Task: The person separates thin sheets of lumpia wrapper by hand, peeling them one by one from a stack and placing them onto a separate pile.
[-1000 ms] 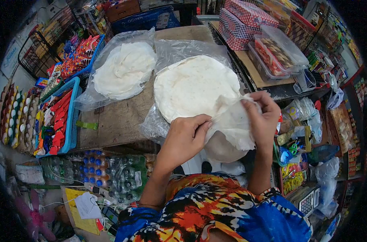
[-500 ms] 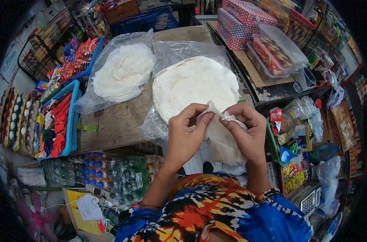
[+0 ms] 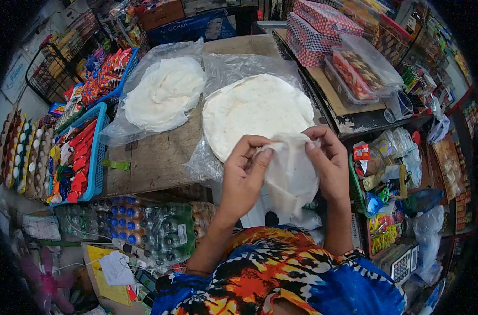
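Left hand [image 3: 243, 176] and right hand [image 3: 330, 170] are pinching a thin sheet [image 3: 291, 176] along its far edge, apparently keeping it spread.

a small crowded shop, blue baskets [image 3: 100, 157] of packets [image 3: 81, 155] and trays [image 3: 3, 147] of eggs [image 3: 36, 143] left of the wooden table [image 3: 150, 165], plastic-wrapped bottle packs [image 3: 168, 231] below its front edge, a calculator [image 3: 401, 266] and stocked shelves [image 3: 463, 230] off to its right
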The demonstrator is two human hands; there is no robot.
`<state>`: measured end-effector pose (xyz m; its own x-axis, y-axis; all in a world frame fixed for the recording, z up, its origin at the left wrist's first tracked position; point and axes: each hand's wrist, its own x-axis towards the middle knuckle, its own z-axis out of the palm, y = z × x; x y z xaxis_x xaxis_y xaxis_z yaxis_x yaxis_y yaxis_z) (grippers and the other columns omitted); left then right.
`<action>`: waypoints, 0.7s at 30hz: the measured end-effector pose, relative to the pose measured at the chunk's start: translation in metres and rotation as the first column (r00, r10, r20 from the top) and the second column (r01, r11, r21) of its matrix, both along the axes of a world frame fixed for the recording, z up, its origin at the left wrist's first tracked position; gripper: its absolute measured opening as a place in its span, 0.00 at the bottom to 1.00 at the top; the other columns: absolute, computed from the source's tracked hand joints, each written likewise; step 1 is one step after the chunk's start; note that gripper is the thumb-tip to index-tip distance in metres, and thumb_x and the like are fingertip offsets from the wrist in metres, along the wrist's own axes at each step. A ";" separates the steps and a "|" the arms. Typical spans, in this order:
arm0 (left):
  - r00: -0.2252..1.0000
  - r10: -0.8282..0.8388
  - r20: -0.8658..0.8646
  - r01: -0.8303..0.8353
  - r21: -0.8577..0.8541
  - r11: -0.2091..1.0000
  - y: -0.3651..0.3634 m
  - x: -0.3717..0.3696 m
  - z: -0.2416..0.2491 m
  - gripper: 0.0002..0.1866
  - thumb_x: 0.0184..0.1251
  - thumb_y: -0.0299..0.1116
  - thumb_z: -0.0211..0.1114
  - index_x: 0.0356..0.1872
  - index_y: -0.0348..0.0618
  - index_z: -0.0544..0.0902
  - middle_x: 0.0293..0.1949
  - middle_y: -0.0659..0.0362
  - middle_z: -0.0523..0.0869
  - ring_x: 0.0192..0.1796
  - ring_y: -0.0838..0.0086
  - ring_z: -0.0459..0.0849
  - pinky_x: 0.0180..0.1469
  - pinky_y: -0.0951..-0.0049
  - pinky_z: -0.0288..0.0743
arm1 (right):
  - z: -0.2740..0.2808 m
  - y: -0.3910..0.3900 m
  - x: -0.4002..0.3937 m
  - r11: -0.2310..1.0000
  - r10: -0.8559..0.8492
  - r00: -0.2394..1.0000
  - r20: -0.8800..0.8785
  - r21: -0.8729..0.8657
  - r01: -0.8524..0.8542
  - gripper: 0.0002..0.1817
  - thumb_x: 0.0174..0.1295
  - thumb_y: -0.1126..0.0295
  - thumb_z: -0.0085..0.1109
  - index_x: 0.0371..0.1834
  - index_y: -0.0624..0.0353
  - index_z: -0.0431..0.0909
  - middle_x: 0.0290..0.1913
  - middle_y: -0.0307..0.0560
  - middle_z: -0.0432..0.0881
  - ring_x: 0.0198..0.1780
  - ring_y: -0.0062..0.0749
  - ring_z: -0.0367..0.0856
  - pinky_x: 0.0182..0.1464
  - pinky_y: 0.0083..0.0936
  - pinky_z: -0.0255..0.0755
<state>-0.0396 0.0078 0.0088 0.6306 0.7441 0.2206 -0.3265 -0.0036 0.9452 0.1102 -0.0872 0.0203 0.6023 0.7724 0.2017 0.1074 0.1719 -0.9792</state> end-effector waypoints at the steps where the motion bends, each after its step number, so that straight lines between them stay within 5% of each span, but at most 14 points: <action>1: 1.000 -0.013 0.027 0.013 -0.008 1.000 -0.005 0.003 0.001 0.08 0.73 0.25 0.56 0.49 0.35 0.74 0.44 0.59 0.81 0.47 0.83 0.77 0.50 0.81 0.70 | 0.000 0.000 -0.002 0.999 0.048 0.997 -0.065 0.014 -0.047 0.08 0.62 0.76 0.53 0.44 0.64 0.77 0.42 0.39 0.79 0.44 0.19 0.74 0.50 0.17 0.66; 5: 0.997 -0.048 0.058 0.048 -0.007 0.999 -0.016 0.013 -0.005 0.08 0.76 0.25 0.49 0.51 0.37 0.71 0.47 0.59 0.76 0.51 0.81 0.73 0.55 0.80 0.66 | -0.003 -0.001 -0.008 0.982 0.188 0.940 -0.284 0.077 -0.173 0.15 0.57 0.78 0.47 0.46 0.66 0.77 0.44 0.43 0.80 0.47 0.23 0.75 0.54 0.18 0.65; 12: 0.988 -0.062 0.144 0.081 -0.132 0.988 -0.022 0.018 -0.014 0.09 0.78 0.29 0.46 0.51 0.38 0.71 0.43 0.62 0.74 0.45 0.83 0.70 0.51 0.83 0.65 | 0.002 -0.006 -0.009 0.937 0.337 0.874 -0.349 0.217 -0.274 0.15 0.56 0.74 0.50 0.45 0.66 0.78 0.45 0.46 0.80 0.49 0.23 0.75 0.56 0.18 0.65; 14: 0.978 -0.078 0.196 0.110 -0.161 0.981 -0.021 0.016 -0.013 0.09 0.79 0.31 0.47 0.52 0.39 0.70 0.42 0.63 0.74 0.44 0.84 0.71 0.49 0.84 0.66 | 0.001 -0.009 -0.011 0.964 0.259 0.966 -0.013 0.063 -0.257 0.13 0.56 0.73 0.59 0.43 0.65 0.78 0.43 0.45 0.81 0.47 0.21 0.76 0.53 0.19 0.67; 17: 0.988 -0.085 0.132 0.106 -0.163 0.981 -0.022 0.013 -0.008 0.09 0.79 0.32 0.47 0.50 0.39 0.70 0.43 0.63 0.72 0.44 0.85 0.69 0.49 0.84 0.63 | 0.008 -0.011 -0.021 0.993 0.110 0.991 0.073 -0.038 -0.108 0.12 0.54 0.74 0.68 0.40 0.64 0.79 0.39 0.42 0.82 0.43 0.20 0.77 0.50 0.18 0.68; 21: 0.986 -0.122 0.110 0.132 -0.092 0.987 -0.030 0.012 -0.002 0.12 0.71 0.28 0.60 0.51 0.39 0.69 0.43 0.62 0.73 0.46 0.83 0.70 0.49 0.82 0.65 | 0.003 -0.011 -0.021 0.998 -0.027 0.999 0.038 0.056 0.024 0.08 0.53 0.76 0.70 0.34 0.63 0.81 0.33 0.39 0.83 0.38 0.18 0.77 0.44 0.17 0.69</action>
